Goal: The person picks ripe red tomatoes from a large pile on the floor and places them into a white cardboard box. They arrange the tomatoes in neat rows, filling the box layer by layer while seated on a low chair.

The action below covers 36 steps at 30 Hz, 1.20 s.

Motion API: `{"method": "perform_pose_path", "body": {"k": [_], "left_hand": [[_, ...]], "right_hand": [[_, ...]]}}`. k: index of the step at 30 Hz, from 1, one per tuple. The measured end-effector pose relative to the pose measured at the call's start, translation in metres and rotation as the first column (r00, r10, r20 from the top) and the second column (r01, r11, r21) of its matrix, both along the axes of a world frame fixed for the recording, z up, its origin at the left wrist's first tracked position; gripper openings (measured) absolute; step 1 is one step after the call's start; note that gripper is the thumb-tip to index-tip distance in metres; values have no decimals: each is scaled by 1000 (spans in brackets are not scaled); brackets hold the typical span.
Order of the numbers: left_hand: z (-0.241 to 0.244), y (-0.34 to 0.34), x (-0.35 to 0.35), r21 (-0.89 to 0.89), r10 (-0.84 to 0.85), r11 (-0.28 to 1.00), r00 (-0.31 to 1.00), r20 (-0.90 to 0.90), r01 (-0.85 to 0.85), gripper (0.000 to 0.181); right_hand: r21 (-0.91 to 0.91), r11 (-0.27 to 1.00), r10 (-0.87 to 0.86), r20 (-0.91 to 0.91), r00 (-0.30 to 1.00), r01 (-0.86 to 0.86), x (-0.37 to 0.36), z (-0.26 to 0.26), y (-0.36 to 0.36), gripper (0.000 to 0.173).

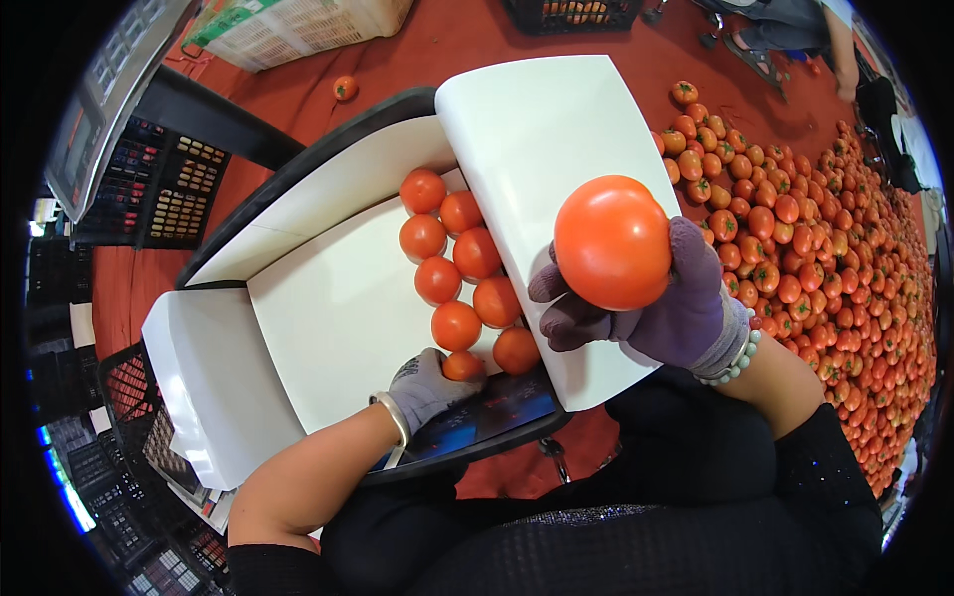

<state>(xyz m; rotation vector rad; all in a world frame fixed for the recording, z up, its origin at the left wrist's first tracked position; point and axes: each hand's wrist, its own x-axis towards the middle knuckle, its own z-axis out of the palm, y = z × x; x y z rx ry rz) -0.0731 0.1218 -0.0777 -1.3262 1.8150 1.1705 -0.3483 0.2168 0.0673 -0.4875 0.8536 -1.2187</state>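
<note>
My gloved right hand (pixel 656 313) holds up a large red tomato (pixel 613 242) above the white side flap (pixel 555 141) of a lined crate. My gloved left hand (pixel 432 391) is down inside the crate, closed around a smaller tomato (pixel 463 366) at the near end of the rows. Two rows of tomatoes (pixel 456 325) run along the right side of the crate on its white paper liner (pixel 335 290). A dark printed sheet (pixel 484 417) shows at the crate's near wall. The left fingertips are partly hidden.
A large heap of tomatoes (pixel 797 246) spreads over the red floor covering at right. A scale display (pixel 104 104) on a dark post stands at upper left. Black plastic crates (pixel 179 190), a white basket (pixel 298 30) and a lone tomato (pixel 345 88) lie beyond. A person's leg (pixel 790 33) shows at upper right.
</note>
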Motion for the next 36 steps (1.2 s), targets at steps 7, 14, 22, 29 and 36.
{"method": "perform_pose_path", "body": {"k": [7,14,22,29,36], "left_hand": [[-1,-20,-4,444,294,855,956,8,-267,71],[7,-32,10,630,511,650,858,53,-425,57],[-17,-17,17,611,511,700,857,-65,-370,38],[2,-28,10,380,70,925,980,-185,6,50],[130,-49,-30,379,356,910,782,-511,-166,62]], "right_hand": [[-12,1000,3,56,998,-2,-4,7,3,100],[-43,999,24,39,999,-23,-7,5,7,100],[16,1000,-19,-9,1000,19,0,12,0,106],[24,1000,-19,-19,1000,19,5,23,-3,87],[-186,971,-13,-664,748,-148,5,24,-1,85]]}}
